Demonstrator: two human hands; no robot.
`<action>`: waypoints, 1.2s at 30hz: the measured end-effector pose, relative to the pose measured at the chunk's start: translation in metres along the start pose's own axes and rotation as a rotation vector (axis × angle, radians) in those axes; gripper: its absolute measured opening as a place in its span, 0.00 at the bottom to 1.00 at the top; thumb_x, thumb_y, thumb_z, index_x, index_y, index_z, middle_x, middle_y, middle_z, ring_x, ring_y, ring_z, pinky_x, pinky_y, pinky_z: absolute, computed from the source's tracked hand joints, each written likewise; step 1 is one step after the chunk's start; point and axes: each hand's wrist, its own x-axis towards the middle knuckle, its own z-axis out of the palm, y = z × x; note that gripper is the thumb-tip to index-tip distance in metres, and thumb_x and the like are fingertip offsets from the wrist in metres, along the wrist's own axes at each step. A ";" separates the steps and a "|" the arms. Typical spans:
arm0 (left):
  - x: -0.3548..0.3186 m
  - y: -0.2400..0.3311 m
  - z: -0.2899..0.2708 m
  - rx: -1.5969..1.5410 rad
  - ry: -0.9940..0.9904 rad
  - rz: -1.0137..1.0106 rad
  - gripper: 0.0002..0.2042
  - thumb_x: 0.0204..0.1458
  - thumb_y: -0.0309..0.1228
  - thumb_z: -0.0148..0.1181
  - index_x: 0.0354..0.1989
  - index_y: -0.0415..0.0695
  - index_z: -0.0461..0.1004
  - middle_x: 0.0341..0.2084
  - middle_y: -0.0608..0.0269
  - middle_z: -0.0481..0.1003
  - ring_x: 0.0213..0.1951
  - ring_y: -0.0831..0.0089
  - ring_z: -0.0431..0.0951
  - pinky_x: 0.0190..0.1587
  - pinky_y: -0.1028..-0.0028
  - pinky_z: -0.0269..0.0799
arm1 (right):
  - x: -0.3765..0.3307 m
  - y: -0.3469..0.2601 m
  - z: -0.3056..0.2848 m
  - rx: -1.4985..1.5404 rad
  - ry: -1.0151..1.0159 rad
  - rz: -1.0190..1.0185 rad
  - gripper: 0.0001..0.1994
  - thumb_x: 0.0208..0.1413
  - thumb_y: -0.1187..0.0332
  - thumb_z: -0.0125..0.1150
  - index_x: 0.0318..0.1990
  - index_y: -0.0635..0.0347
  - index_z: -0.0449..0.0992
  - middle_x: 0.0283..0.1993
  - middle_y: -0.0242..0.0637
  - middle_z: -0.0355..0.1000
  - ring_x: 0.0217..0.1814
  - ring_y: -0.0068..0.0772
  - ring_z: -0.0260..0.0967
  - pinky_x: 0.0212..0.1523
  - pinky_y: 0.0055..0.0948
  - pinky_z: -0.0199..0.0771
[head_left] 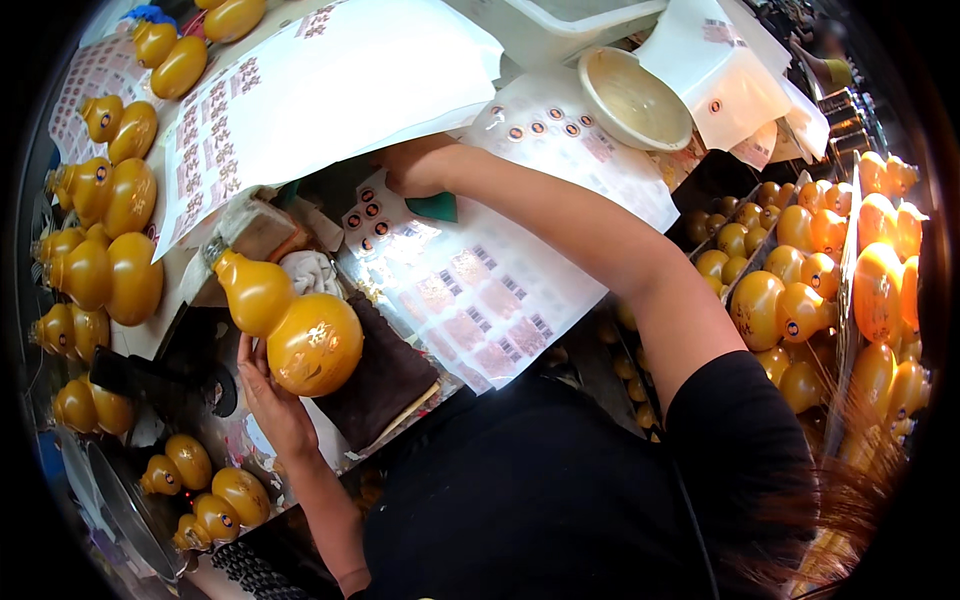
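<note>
A glossy yellow gourd-shaped bottle [313, 345] with a clear tip lies tilted over the bench, its neck toward the upper left. My left hand [272, 398] is closed on its lower side, with the fingers partly behind it. My right hand [418, 165] reaches across to the far side, beside the raised edge of a big white sheet [350, 75]. Its fingers curl downward and are partly hidden, so what they hold is unclear. A dark green piece [435, 206] shows just below that hand. Under my right forearm lies a sticker sheet [450, 290] with round and rectangular labels.
Several yellow gourd bottles [135, 278] line the left side, and more fill divided crates [757, 305] at the right. A dark cloth [375, 375] lies near my body. A cream bowl [635, 98] stands at the far right, beside hanging label sheets [720, 80].
</note>
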 end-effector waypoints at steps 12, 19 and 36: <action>0.003 0.004 -0.005 -0.012 -0.006 -0.008 0.28 0.66 0.49 0.33 0.64 0.37 0.55 0.56 0.48 0.64 0.59 0.64 0.65 0.63 0.67 0.58 | 0.012 -0.013 -0.021 0.061 -0.205 -0.120 0.13 0.51 0.64 0.57 0.43 0.57 0.77 0.44 0.40 0.75 0.48 0.39 0.71 0.51 0.33 0.70; 0.007 0.002 -0.007 -0.001 -0.004 -0.014 0.28 0.66 0.48 0.33 0.63 0.37 0.56 0.55 0.48 0.65 0.59 0.64 0.66 0.62 0.67 0.58 | 0.019 0.017 0.014 0.523 -0.068 -0.059 0.13 0.50 0.60 0.64 0.41 0.55 0.79 0.42 0.36 0.77 0.47 0.31 0.72 0.50 0.30 0.70; 0.005 0.078 0.032 0.621 -0.085 0.623 0.12 0.48 0.24 0.61 0.42 0.43 0.74 0.37 0.62 0.70 0.42 0.71 0.69 0.46 0.74 0.63 | -0.067 -0.125 -0.072 0.940 -0.136 -0.317 0.10 0.53 0.67 0.64 0.37 0.66 0.79 0.30 0.29 0.75 0.33 0.14 0.67 0.35 0.17 0.68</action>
